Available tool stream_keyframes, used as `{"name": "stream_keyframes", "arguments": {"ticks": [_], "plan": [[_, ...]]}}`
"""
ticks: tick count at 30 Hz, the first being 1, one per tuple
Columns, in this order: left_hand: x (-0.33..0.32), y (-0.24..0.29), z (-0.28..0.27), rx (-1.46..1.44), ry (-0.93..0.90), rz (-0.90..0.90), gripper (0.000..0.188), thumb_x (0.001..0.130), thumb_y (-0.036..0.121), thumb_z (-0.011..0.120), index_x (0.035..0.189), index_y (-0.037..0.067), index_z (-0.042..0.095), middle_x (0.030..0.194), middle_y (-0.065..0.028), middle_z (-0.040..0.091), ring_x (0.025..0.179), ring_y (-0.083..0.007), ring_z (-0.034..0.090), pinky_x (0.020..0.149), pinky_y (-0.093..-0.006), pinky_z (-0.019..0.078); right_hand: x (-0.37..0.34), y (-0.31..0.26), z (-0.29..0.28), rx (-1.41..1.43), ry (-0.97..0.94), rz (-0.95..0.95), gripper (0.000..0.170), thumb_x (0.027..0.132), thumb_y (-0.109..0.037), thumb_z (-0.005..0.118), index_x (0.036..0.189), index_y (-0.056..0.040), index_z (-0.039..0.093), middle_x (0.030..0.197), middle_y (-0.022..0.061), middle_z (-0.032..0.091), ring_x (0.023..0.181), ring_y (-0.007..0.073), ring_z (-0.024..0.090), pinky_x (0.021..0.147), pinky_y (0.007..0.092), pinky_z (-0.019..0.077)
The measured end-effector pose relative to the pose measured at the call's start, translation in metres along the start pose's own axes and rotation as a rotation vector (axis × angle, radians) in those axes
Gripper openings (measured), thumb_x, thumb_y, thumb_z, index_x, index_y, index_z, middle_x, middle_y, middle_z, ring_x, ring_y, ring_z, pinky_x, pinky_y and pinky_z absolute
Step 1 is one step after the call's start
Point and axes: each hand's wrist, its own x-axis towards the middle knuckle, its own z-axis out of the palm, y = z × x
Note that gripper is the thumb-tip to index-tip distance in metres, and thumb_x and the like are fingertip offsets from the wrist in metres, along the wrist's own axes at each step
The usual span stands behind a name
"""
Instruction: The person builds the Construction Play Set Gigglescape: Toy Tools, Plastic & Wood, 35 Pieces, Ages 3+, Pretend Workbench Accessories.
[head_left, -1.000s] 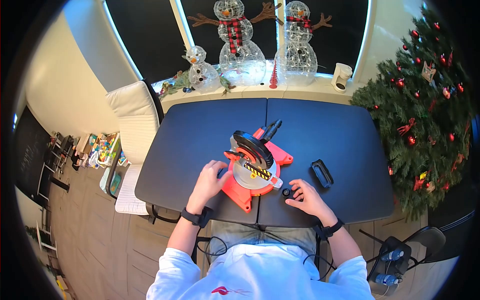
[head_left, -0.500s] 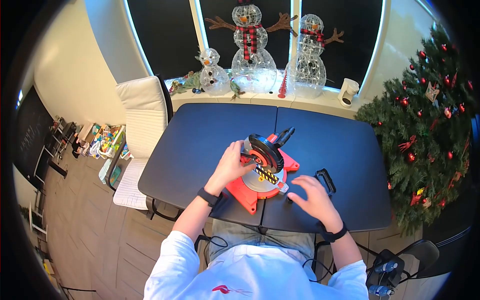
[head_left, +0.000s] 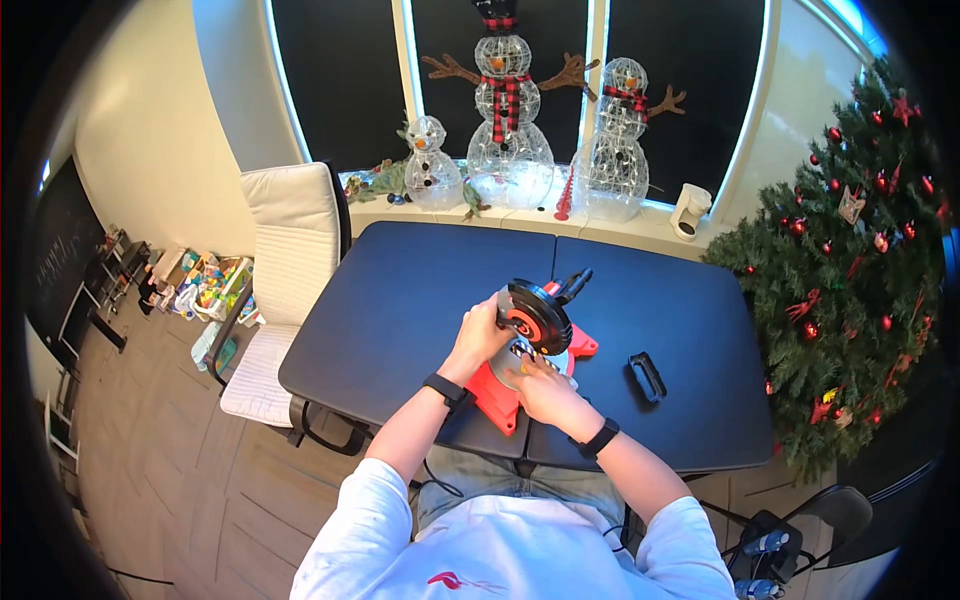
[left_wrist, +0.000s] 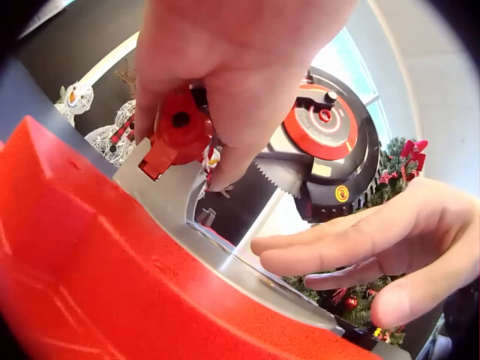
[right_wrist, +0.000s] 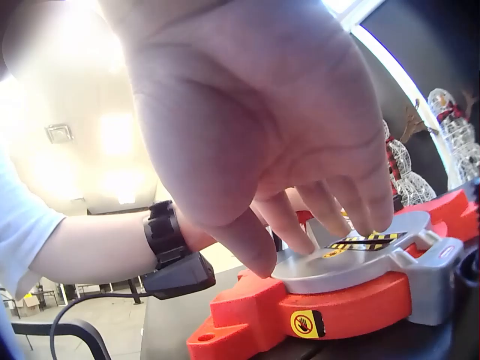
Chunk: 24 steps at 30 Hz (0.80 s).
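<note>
A toy miter saw stands on the table, with a red base (head_left: 492,402), a grey round turntable (right_wrist: 322,274) and a black blade guard (head_left: 541,318). My left hand (head_left: 478,340) is at the saw's left side, its thumb and fingers around a red clamp-like part (left_wrist: 181,135) by the grey fence (left_wrist: 161,193). My right hand (head_left: 550,394) is over the turntable, palm down and fingers extended, fingertips close to its yellow-black striped strip (right_wrist: 371,241). Nothing shows in its grasp. In the head view the right hand covers part of the turntable.
On the table (head_left: 420,290) a black oblong piece (head_left: 647,378) lies right of the saw. A white chair (head_left: 290,250) stands at the left, a decorated tree (head_left: 830,270) at the right. Lit snowmen (head_left: 510,130) line the window sill behind.
My left hand has come up to the saw's left side and taken hold of the red part. The right hand has moved left, from beside a small black piece to over the turntable.
</note>
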Motion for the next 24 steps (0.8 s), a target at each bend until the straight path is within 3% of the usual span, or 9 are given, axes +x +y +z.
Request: {"name": "stream_keyframes", "arguments": {"ticks": [7,10,14,24], "plan": [[0.001,-0.004,-0.002,-0.032,-0.006,0.019,0.047,0.078,0.010,0.081,0.123,0.006,0.067,0.105,-0.0229,0.076,0.101,-0.0456,0.072,0.085,-0.0514,0.0591,0.004,0.005,0.006,0.026,-0.062,0.017,0.052,0.098,-0.016,0.064,0.149,-0.0103,0.060,0.150,0.0344,0.054,0.139,0.0530,0.053,0.114,0.0539,0.0491],[0.000,0.000,-0.004,-0.024,0.024,0.015,0.037,0.077,0.008,0.085,0.111,0.002,0.072,0.102,-0.0186,0.078,0.095,-0.0377,0.077,0.085,-0.0447,0.0608,0.005,0.008,0.012,0.009,-0.057,0.007,0.052,0.098,-0.018,0.065,0.149,-0.0096,0.060,0.148,0.0343,0.056,0.139,0.0528,0.053,0.116,0.0531,0.0479],[0.001,-0.003,-0.004,-0.028,0.010,0.006,0.038,0.077,0.009,0.086,0.112,0.002,0.072,0.102,-0.0189,0.078,0.096,-0.0386,0.076,0.085,-0.0449,0.0606,0.007,0.011,0.017,0.030,-0.061,-0.005,0.052,0.097,-0.018,0.066,0.148,-0.0085,0.061,0.146,0.0349,0.057,0.136,0.0526,0.055,0.116,0.0526,0.0475],[0.001,-0.002,-0.005,-0.009,0.029,0.045,0.038,0.077,0.007,0.086,0.112,0.003,0.072,0.101,-0.0183,0.078,0.093,-0.0360,0.077,0.082,-0.0437,0.0604,0.004,0.008,0.017,0.021,0.033,-0.011,0.048,0.094,-0.016,0.067,0.142,-0.0079,0.066,0.142,0.0369,0.059,0.127,0.0530,0.061,0.107,0.0539,0.0533]]}}
